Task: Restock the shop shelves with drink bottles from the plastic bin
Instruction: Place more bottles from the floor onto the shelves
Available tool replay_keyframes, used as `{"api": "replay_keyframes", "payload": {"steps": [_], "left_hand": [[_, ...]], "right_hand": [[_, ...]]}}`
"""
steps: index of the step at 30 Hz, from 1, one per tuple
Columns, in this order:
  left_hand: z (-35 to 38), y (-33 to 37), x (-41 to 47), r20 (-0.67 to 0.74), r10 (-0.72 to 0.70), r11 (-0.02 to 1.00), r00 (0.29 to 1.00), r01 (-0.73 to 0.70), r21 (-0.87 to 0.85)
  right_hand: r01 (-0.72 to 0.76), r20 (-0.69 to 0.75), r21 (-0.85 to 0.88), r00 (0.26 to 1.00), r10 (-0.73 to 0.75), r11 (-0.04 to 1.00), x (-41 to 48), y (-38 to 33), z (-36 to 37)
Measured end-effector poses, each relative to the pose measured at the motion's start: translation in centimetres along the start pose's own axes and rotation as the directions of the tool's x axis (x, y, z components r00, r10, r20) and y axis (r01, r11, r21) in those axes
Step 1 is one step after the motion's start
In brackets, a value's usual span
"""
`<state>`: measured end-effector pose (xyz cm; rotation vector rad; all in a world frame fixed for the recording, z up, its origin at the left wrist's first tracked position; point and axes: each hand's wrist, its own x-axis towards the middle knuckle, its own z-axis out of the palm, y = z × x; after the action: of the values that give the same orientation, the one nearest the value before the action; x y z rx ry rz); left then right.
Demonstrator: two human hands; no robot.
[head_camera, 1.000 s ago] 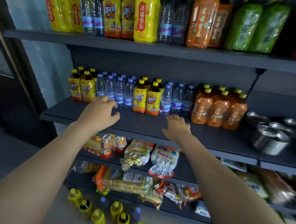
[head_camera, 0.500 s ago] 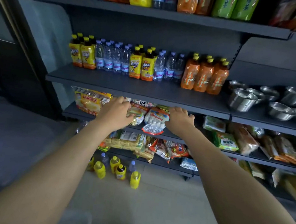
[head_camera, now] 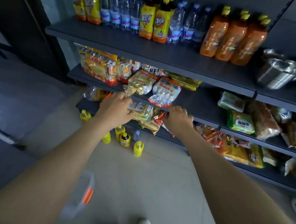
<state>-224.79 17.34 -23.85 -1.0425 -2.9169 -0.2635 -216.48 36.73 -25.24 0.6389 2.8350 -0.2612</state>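
Dark grey metal shop shelves (head_camera: 165,55) hold rows of yellow, clear and orange drink bottles (head_camera: 161,25). Small yellow bottles (head_camera: 138,148) on the floor seem left to shelve. Left hand (head_camera: 115,109) and right hand (head_camera: 178,116) hover empty, fingers loosely spread. A clear plastic bin (head_camera: 83,186) sits beneath the left forearm.

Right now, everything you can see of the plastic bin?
The plastic bin looks like clear, translucent plastic with an orange clip on its rim. It stands on the pale tiled floor at lower left, blurred and largely hidden behind the left forearm. Contents cannot be told. Neither the left hand nor the right hand touches it.
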Motion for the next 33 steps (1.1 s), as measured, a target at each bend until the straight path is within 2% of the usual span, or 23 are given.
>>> {"api": "replay_keyframes", "payload": {"steps": [4, 11, 18, 24, 33], "left_hand": [[5.2, -0.3, 1.0, 0.058, -0.036, 0.999, 0.998, 0.035, 0.007], [13.7, -3.2, 1.7, 0.135, -0.093, 0.994, 0.987, 0.099, -0.038], [25.1, -9.0, 3.3, 0.212, -0.101, 0.989, 0.972, 0.121, -0.086], [35.4, -13.1, 4.5, 0.268, -0.062, 0.993, 0.961, 0.086, -0.076], [51.9, -15.1, 4.9, 0.252, -0.025, 0.989, 0.967, 0.061, -0.136]], "right_hand": [[0.069, 0.026, -0.04, 0.997, -0.068, 0.997, 3.0, 0.7, 3.8], [0.091, 0.058, -0.022, 0.994, -0.089, 0.996, 7.9, -0.1, 11.6], [0.025, 0.139, -0.018, 0.99, -0.023, 1.0, 14.1, -1.7, 22.9], [-0.017, 0.128, -0.01, 0.992, 0.018, 1.0, 19.5, -2.8, 32.6], [-0.029, 0.124, -0.014, 0.992, 0.03, 0.999, 25.2, -1.2, 47.2]]}}
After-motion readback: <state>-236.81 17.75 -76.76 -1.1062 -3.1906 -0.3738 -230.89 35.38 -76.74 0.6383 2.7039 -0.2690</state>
